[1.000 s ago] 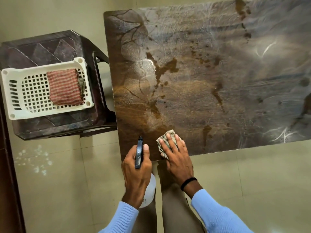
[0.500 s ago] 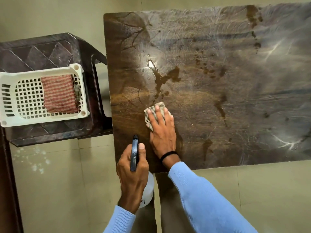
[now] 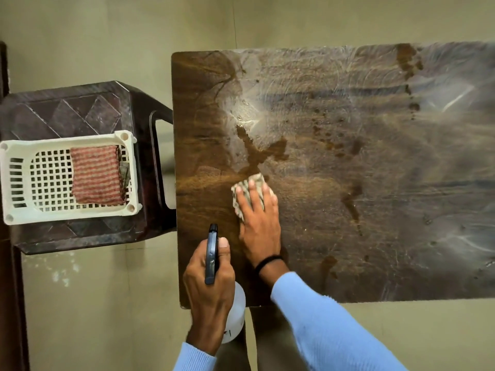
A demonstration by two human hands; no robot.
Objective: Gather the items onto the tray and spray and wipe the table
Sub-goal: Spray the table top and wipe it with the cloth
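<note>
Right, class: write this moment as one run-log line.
step: wipe | left hand: grips spray bottle | right hand: presses cloth flat on table | tray: on stool, holds striped cloth

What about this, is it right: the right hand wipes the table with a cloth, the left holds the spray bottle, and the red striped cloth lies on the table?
The head view shows the red striped cloth lying in the white tray on the stool, not on the table. The right hand presses a cloth on it, and the left hand holds the spray bottle.
</note>
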